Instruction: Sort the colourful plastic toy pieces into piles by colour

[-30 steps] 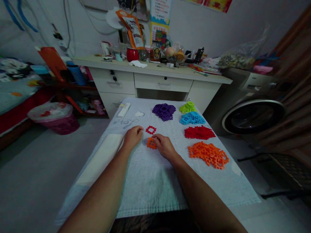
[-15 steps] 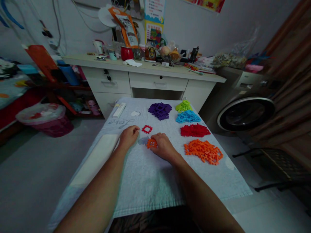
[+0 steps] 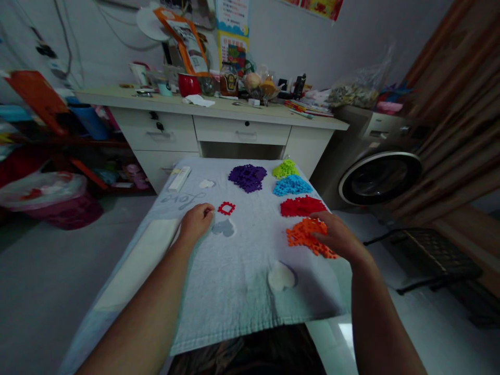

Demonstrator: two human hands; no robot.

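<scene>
My left hand rests on the pale towel with its fingers curled in, just left of a small red square ring. Nothing shows in it. My right hand lies palm down on the right part of the orange pile of plastic pieces, fingers loosely stretched over the pieces. Behind the orange pile lie a red pile, a blue pile, a green pile and a purple pile.
A white tube lies at the towel's far left corner. A cluttered desk stands behind, a washing machine to the right, a pink bin to the left. A dark rack sits on the floor at right.
My right hand has moved from the towel's middle to the orange pile, and the small orange piece it touched is gone from the middle. The view has swung right. My left hand stays put.
</scene>
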